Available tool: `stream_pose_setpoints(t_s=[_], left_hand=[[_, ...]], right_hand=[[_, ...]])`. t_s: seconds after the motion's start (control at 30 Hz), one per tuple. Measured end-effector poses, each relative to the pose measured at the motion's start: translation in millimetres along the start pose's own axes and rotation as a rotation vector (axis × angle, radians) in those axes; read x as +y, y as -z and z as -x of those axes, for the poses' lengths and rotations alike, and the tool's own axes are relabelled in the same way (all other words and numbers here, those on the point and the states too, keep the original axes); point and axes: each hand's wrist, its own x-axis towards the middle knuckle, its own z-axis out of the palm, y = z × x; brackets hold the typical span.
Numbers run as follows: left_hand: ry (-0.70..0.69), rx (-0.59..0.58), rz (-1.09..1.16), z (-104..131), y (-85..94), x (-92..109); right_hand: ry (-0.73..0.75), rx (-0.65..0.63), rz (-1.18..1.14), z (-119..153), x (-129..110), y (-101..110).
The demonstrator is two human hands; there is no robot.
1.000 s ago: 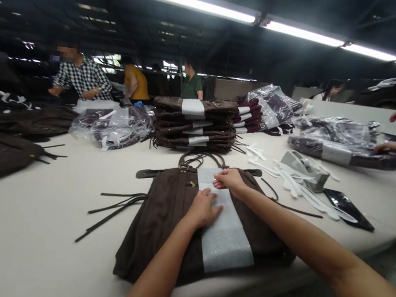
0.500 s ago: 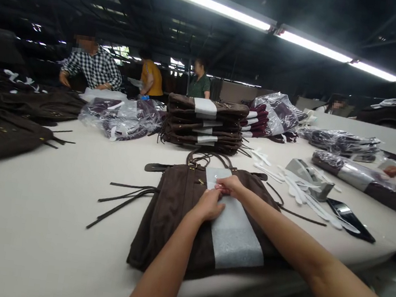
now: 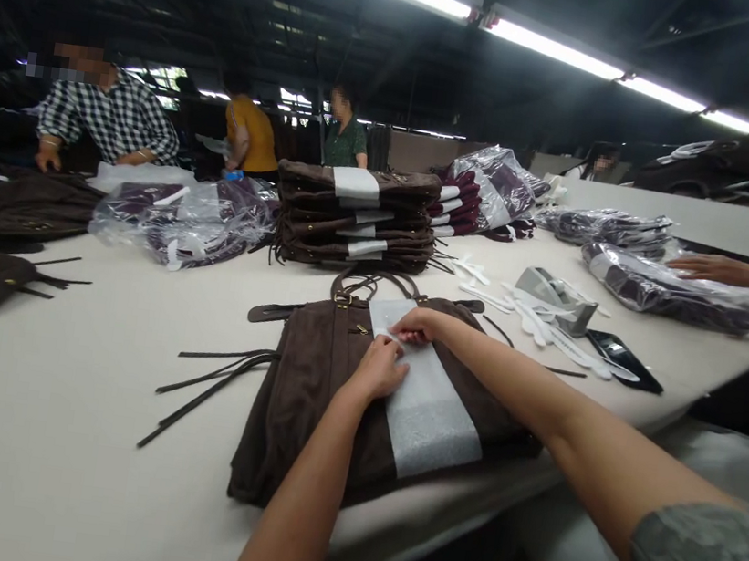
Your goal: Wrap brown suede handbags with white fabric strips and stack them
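A dark brown handbag (image 3: 313, 355) lies flat near the table's front edge, its two handles pointing away from me and thin cords trailing off its left side. Across its middle runs a white wrapping strip (image 3: 433, 408). My left hand (image 3: 380, 369) rests on the strip, fingers bent and pressed together at its left part. Just beyond, my right hand (image 3: 418, 325) is closed with fingertips pinched at the strip near the handle end. The two hands almost touch, and they partly hide the bit of strip between their fingers.
Behind the bag stands a stack of brown bags (image 3: 355, 218) with white strips. To the right are a tape dispenser (image 3: 573, 314), loose white strips (image 3: 534, 325) and a black phone-like slab (image 3: 623, 359). A co-worker's hands (image 3: 721, 269) touch a plastic-wrapped bag (image 3: 663, 291). Plastic-covered bags (image 3: 183, 214) lie left.
The view has swung a little to the right, so things sit further left. Both hands stay at the strip, with fingers slightly shifted. The co-worker's hands have moved further over the wrapped bag.
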Motion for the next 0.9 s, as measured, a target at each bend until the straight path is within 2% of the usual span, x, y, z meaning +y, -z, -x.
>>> stream_pose_setpoints(t_s=[0.2,0.4,0.47,0.57,0.63,0.73,0.9], left_hand=[[0.009,0.003,-0.015,2,1.5,0],[0.012,0.013,-0.002,3,0.8,-1],[0.016,0.017,0.006,3,1.0,-1],[0.012,0.018,0.016,2,1.9,0],[0.006,0.017,0.019,2,2.0,0],[0.001,0.016,0.014,2,1.1,-1],[0.002,0.018,-0.021,-1,1.1,0]], right_hand=[[0.040,0.043,0.176,17,3,-5],[0.216,0.231,0.337,63,34,-5],[0.348,0.378,0.388,76,51,-3],[0.722,0.548,0.521,79,75,-4],[0.864,0.530,0.633,73,87,-8],[0.802,0.435,0.736,57,93,-14],[0.785,0.364,0.776,41,82,-8]])
